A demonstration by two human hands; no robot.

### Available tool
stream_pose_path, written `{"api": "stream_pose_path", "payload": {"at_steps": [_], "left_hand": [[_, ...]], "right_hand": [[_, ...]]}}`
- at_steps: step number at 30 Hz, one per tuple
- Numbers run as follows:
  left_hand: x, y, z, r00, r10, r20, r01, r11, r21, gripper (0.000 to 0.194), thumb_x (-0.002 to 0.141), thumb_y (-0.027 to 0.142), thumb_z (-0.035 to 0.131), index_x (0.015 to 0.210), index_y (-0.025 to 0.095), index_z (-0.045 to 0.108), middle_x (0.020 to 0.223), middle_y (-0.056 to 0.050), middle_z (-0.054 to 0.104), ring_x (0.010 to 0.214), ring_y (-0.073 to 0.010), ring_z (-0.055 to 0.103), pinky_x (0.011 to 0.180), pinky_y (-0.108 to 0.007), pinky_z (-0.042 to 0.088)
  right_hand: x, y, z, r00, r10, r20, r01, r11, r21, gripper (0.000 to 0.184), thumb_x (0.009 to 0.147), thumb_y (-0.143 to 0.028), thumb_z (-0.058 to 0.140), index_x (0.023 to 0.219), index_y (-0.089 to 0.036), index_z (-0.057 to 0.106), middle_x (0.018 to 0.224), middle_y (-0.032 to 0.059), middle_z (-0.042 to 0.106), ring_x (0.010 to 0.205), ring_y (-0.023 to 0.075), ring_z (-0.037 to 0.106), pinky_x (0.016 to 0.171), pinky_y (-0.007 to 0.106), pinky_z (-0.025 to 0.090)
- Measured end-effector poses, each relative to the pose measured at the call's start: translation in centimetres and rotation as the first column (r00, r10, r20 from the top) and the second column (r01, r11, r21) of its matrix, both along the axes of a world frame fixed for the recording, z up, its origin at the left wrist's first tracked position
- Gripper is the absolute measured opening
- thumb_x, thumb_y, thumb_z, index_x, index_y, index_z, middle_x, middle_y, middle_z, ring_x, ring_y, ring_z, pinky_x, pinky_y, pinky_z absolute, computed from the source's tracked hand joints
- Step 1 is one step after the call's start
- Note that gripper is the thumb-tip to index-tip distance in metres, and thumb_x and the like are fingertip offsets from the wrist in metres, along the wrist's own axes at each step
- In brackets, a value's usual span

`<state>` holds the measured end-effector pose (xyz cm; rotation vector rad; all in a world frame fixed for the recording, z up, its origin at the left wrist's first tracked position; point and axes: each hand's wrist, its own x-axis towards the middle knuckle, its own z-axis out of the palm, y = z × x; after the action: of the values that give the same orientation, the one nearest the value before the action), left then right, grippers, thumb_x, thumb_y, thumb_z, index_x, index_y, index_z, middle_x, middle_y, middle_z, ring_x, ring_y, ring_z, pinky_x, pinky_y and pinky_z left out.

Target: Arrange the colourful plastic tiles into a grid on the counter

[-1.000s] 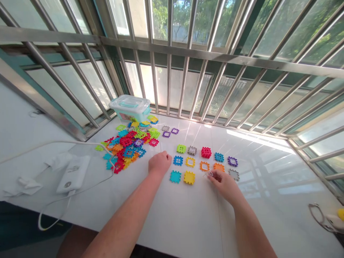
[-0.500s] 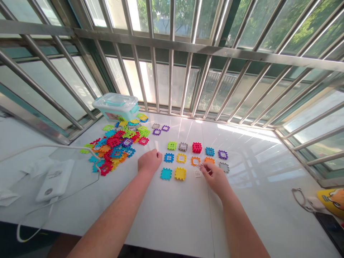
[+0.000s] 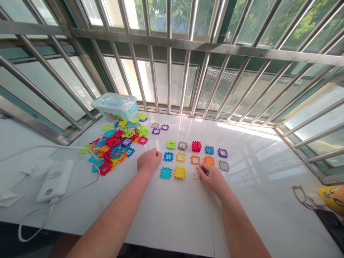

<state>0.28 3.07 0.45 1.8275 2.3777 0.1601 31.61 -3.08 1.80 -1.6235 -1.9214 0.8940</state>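
Small square plastic tiles lie in rows on the white table (image 3: 172, 215): green (image 3: 171, 144), grey, red (image 3: 196, 146), blue and purple at the back, blue, yellow and two orange in the middle, teal (image 3: 166, 173) and yellow (image 3: 179, 172) in front. My right hand (image 3: 211, 177) pinches a white tile (image 3: 193, 174) that rests flat beside the yellow front tile. My left hand (image 3: 148, 160) sits curled in a loose fist on the table, left of the rows, with nothing seen in it.
A heap of mixed coloured tiles (image 3: 115, 145) lies at the left, by a clear lidded box (image 3: 115, 106). A white device with cables (image 3: 55, 181) sits at the near left. Window bars run along the back. A yellow object (image 3: 331, 195) and metal ring are at the right edge.
My right hand has moved the white tile leftward and set it down beside the yellow front tile. The left fist stays put. The view has shifted slightly.
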Motion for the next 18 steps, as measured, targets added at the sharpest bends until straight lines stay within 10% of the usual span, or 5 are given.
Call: {"api": "stream_pose_path", "payload": {"at_steps": [18], "left_hand": [[-0.1, 0.1, -0.3, 1.0, 0.005, 0.003, -0.005, 1.0, -0.017, 0.044, 0.101, 0.04, 0.036, 0.108, 0.024, 0.077, 0.101, -0.014, 0.079, 0.096, -0.031, 0.074, 0.078, -0.036, 0.05]], "right_hand": [[-0.2, 0.0, 0.0, 0.969, 0.217, 0.121, -0.221, 0.975, 0.024, 0.02, 0.1, -0.04, 0.058, 0.094, -0.023, 0.067, 0.085, 0.0024, 0.067, 0.074, 0.0181, 0.059, 0.068, 0.03, 0.042]]}}
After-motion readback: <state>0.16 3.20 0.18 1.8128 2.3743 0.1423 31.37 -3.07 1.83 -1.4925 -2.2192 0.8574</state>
